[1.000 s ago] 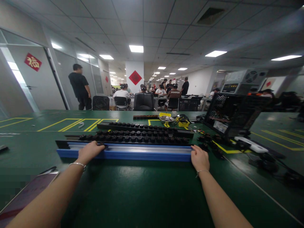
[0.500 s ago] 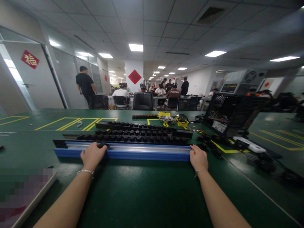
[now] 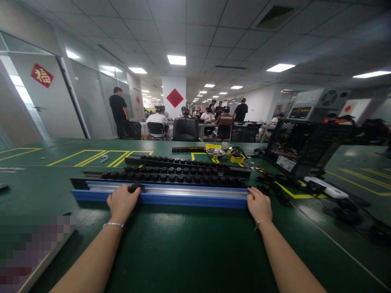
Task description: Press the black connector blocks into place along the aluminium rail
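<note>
A long blue and silver rail point(image 3: 189, 195) lies across the green table in front of me. My left hand point(image 3: 121, 201) rests on its left part, fingers pinched on a small black part point(image 3: 134, 187) at the rail's channel. My right hand point(image 3: 259, 204) grips the rail's right end. Behind the rail lie two long black strips point(image 3: 183, 173) studded with rows of black knobs.
An open black computer case point(image 3: 297, 146) stands at the right with cables and a white device point(image 3: 325, 187) beside it. A metal bowl point(image 3: 214, 151) and yellow items sit farther back. Yellow lines mark the table. Several people sit and stand in the office behind.
My left hand slid right along the rail with the small black part. The right hand stayed at the rail's end. The standing person at the left walked to the right.
</note>
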{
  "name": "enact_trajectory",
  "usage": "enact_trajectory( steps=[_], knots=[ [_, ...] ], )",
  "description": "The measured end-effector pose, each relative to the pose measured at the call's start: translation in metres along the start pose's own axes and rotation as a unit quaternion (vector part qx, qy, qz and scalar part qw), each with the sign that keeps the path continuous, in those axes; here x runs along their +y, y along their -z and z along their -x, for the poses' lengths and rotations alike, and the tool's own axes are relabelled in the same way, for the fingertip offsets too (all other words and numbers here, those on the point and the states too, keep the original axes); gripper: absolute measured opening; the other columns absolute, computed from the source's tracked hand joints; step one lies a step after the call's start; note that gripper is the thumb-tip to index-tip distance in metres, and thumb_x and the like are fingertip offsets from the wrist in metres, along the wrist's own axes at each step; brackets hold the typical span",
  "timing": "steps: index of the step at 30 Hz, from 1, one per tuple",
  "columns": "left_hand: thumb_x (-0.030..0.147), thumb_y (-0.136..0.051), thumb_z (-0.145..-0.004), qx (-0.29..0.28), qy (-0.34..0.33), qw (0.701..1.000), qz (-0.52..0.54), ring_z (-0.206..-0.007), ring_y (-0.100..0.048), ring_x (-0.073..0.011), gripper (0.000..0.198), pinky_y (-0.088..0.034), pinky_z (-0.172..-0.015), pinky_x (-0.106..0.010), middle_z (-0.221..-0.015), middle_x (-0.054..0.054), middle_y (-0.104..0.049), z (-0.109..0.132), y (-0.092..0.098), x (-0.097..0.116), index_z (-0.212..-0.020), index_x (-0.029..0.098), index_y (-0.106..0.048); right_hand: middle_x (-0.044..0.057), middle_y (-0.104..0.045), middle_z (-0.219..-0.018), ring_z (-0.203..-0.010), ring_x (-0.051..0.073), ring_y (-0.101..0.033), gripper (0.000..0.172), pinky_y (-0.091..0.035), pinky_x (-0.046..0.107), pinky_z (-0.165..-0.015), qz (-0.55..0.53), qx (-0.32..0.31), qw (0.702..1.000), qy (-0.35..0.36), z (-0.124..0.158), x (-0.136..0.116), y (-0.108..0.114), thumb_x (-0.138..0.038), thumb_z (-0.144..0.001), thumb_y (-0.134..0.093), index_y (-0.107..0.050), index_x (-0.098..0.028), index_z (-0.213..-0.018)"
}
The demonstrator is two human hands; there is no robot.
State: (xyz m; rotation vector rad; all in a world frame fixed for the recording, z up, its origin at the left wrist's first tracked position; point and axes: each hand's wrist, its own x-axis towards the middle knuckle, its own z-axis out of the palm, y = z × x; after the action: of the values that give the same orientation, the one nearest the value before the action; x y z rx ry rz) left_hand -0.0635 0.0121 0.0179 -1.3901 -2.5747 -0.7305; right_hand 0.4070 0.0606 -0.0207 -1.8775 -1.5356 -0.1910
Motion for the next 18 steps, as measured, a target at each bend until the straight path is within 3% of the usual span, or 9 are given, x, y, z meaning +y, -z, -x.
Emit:
enact_trajectory(
  steps=[18],
  knots=[
    [0.056, -0.042, -0.074, 0.004, -0.007, 1.0, 0.013, -0.1, -0.055, -0.0299, 0.045, -0.032, -0.089, -0.043, -0.097, -0.011, -0.066, 0.0017, -0.0034, 0.0009, -0.093, 0.021, -0.063, 0.007, -0.059, -0.12, -0.106, 0.022, -0.05, 0.045, -0.035, 0.035, -0.095, 0.012, 0.002, 1.0, 0.012, 0.0006, -0.0021, 0.0007, -0.026, -0.078, -0.032, -0.066, -0.016, -0.106]
  ],
)
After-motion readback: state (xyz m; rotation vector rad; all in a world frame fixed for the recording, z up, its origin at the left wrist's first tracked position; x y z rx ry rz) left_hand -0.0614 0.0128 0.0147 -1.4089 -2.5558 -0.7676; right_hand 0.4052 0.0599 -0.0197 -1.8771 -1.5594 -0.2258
